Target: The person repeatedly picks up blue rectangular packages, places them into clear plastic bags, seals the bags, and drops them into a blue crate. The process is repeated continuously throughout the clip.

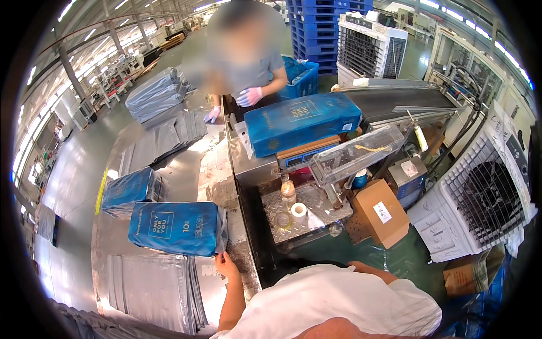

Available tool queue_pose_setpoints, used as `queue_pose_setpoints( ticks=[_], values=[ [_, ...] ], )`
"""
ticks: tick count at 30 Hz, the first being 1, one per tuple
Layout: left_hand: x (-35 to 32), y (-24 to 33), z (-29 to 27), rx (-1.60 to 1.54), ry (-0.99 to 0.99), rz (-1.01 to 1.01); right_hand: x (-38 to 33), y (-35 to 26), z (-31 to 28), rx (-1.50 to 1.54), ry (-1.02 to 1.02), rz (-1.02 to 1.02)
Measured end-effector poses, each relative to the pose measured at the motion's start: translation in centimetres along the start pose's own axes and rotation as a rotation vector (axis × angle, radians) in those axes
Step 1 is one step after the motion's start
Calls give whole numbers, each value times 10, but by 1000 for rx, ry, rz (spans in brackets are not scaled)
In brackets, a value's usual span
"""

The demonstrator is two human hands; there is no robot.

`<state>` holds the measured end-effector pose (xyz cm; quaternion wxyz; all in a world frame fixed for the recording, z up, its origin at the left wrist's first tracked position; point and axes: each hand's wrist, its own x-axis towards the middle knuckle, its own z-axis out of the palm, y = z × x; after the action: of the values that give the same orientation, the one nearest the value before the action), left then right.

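Observation:
A blue plastic-wrapped package point(174, 227) with pale lettering lies on the metal table. My left hand point(227, 264) is at its near right corner, fingers drawn together on the loose clear wrap there. Behind it, to the left, sits a second blue package point(131, 191) in clear film. A stack of flat grey plastic bags point(149, 285) lies just nearer than the first package. Of my right arm only a short stretch point(374, 272) shows beside my white shirt; the fingers of that hand are hidden.
Across the table stands a person point(254, 73) in light gloves. A long blue package point(302, 121) rests on a scale point(309, 157) before a black conveyor point(412, 104). A tape roll point(298, 211), a bottle point(288, 189), a cardboard box point(381, 213) and an air cooler point(480, 186) are to the right.

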<state>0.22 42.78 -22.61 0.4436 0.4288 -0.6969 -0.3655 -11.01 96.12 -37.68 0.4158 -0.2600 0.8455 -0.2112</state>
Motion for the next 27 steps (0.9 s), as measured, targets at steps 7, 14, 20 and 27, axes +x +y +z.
queue_pose_setpoints(
  ticks=[7, 14, 20, 27],
  values=[
    [19, 2, 2, -447, -153, -540, 5, -18, -6, 31, -12, 55],
    [29, 20, 4, -463, -166, -510, 41, -23, -33, 94, 75, -50],
    [41, 82, -50, -555, -68, -376, 131, -112, -87, 374, 115, -73],
    [21, 160, -145, -462, 71, -321, 190, -418, -149, 988, -574, -45]
  ],
)
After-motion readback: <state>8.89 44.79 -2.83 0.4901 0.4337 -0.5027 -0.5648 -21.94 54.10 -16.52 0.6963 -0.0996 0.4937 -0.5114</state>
